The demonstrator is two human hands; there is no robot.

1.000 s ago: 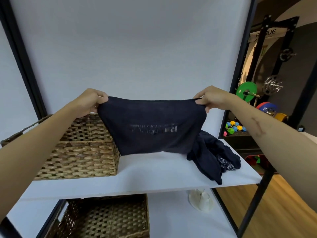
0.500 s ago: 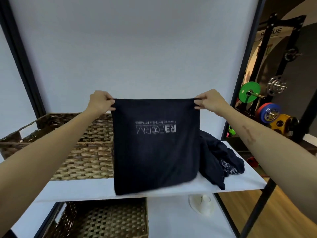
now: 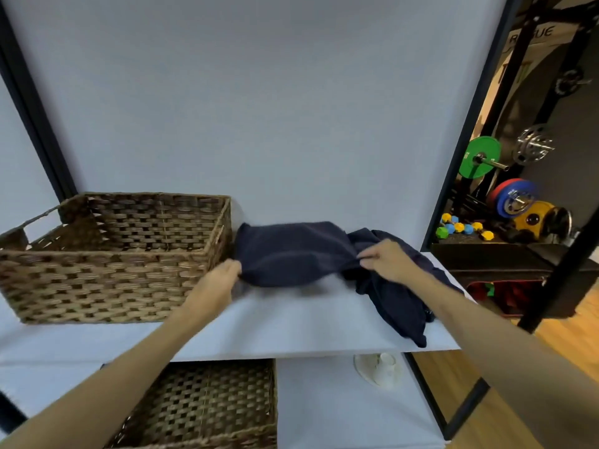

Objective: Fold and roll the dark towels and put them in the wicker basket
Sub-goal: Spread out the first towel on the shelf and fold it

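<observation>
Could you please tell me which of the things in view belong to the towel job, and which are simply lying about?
Job:
left hand and right hand, each gripping the dark towel
crumpled dark towel
empty wicker basket

Lying about:
lower wicker basket
white plastic piece
green weight plate
coloured dumbbells
</observation>
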